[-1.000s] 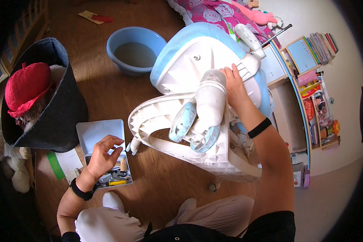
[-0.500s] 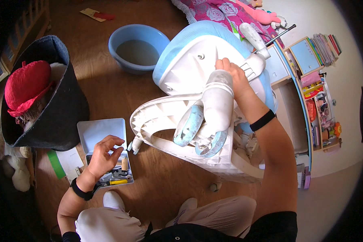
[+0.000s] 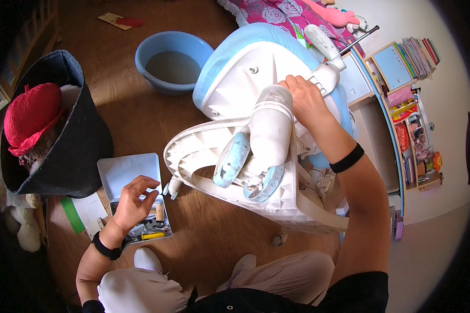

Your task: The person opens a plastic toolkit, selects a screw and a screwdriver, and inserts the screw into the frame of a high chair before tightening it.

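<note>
A white swivel chair (image 3: 318,208) with a light blue padded seat (image 3: 277,32) lies tipped over on the floor, its seat underside and wheeled base showing. My right hand (image 3: 304,99) is closed on the chair's white underside, just behind the thick column cover (image 3: 272,117); its fingertips are partly hidden. Two worn blue-rimmed casters (image 3: 231,159) sit below the column. Over an open metal toolbox (image 3: 130,171) hovers my left hand (image 3: 136,204), thumb and forefinger apart, with nothing visible between them. Beside that hand are a cork-coloured cylinder (image 3: 160,212) and a yellow-handled tool (image 3: 152,236).
At the far left stands a dark felt basket (image 3: 62,172) holding a red cloth item (image 3: 34,117). A blue basin (image 3: 150,73) with water sits beyond the chair. Shelves of books and small items (image 3: 410,120) line the right. Papers (image 3: 89,208) lie left of the toolbox.
The chair's column and casters have swung slightly left, and the base has turned a little. My right hand stays at the underside; my left hand has hardly moved.
</note>
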`<state>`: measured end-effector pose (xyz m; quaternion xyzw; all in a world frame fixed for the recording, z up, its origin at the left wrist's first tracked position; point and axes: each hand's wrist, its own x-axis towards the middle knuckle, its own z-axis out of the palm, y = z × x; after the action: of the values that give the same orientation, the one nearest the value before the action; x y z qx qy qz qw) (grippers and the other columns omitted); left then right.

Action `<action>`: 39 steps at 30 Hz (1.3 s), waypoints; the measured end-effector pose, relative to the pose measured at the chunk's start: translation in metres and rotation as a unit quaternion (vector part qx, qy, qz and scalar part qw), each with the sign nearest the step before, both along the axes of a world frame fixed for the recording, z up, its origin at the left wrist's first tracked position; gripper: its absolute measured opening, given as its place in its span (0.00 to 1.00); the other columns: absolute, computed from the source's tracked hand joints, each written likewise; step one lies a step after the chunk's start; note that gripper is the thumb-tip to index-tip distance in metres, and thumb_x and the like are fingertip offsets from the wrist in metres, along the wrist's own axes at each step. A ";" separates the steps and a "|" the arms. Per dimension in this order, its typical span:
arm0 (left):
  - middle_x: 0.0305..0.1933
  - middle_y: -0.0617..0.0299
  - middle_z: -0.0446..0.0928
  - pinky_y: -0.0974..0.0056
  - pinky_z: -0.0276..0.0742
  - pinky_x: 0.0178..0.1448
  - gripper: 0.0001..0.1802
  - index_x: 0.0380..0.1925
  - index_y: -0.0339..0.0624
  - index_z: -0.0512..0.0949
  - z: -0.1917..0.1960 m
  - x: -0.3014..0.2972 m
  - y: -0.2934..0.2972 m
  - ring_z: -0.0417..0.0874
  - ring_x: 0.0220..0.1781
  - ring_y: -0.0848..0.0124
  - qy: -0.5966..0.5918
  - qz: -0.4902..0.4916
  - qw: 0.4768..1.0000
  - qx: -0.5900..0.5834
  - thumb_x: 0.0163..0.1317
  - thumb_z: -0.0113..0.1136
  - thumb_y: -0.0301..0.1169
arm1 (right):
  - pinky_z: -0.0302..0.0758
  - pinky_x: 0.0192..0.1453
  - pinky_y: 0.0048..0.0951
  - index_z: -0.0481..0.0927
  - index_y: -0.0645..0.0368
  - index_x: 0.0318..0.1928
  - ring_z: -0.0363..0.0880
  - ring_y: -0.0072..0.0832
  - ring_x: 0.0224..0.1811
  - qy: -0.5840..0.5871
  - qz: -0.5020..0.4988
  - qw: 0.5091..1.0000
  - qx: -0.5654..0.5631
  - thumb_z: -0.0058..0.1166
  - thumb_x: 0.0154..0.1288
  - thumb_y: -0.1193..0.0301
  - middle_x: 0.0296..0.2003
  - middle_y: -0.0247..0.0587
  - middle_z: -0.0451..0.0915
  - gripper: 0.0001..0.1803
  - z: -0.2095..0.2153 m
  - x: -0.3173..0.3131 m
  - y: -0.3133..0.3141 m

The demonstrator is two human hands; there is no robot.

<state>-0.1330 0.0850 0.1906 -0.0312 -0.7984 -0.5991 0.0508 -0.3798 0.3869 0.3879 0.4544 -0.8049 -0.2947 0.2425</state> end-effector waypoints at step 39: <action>0.37 0.51 0.79 0.56 0.79 0.41 0.10 0.35 0.38 0.78 -0.081 0.052 0.012 0.81 0.38 0.53 0.020 -0.014 0.976 -0.219 0.50 0.59 0.21 | 0.76 0.38 0.41 0.79 0.62 0.35 0.80 0.47 0.33 -0.212 -0.113 0.898 -0.369 0.51 0.56 0.82 0.30 0.51 0.81 0.07 -0.011 0.044 0.062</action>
<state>-0.0809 0.0967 0.1099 -0.0646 -0.9084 -0.4100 0.0504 -0.3362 0.4489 0.3770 0.2898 -0.9343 0.1015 0.1810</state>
